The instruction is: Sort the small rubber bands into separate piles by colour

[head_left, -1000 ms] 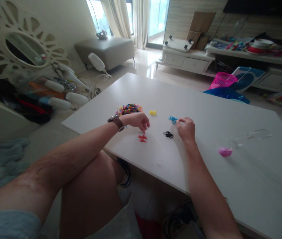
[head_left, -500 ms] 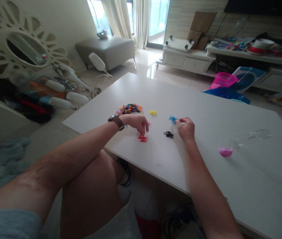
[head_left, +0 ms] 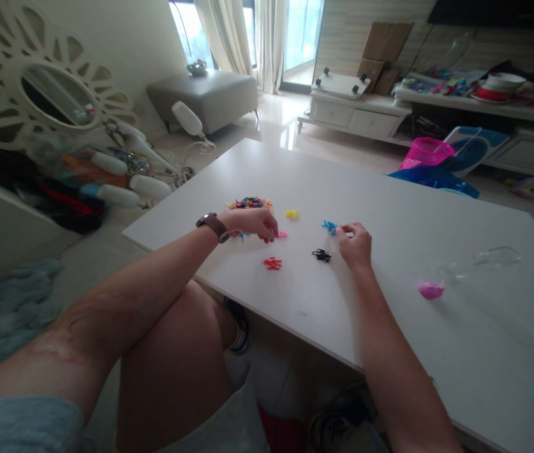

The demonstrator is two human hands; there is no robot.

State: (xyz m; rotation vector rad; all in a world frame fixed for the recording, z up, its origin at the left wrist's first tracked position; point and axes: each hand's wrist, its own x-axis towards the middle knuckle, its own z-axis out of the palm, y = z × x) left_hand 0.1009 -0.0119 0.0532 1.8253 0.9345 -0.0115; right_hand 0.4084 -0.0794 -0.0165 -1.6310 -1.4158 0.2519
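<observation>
My left hand (head_left: 265, 225), with a brown-strapped watch on its wrist, is over the near right side of a mixed heap of small colourful pieces (head_left: 249, 202). Its fingers are curled down and together beside a few pink pieces (head_left: 282, 234); anything in them is hidden. My right hand (head_left: 356, 244) rests on the table with thumb and forefinger pinched at the edge of a small blue pile (head_left: 329, 227), apparently on a blue piece. Little piles of yellow pieces (head_left: 292, 214), black pieces (head_left: 322, 255) and red pieces (head_left: 272, 263) lie apart from each other.
The white table (head_left: 267, 299) also bears a pink rounded object (head_left: 431, 289) and a clear plastic container (head_left: 481, 263) at the right. Beyond its far right edge stands a pink basket (head_left: 429, 151). White padded chair parts (head_left: 148, 187) are near its left edge.
My left hand has moved away from the red pile, up and slightly left, to the pink pieces and the mixed heap. My right hand stays at the blue pile.
</observation>
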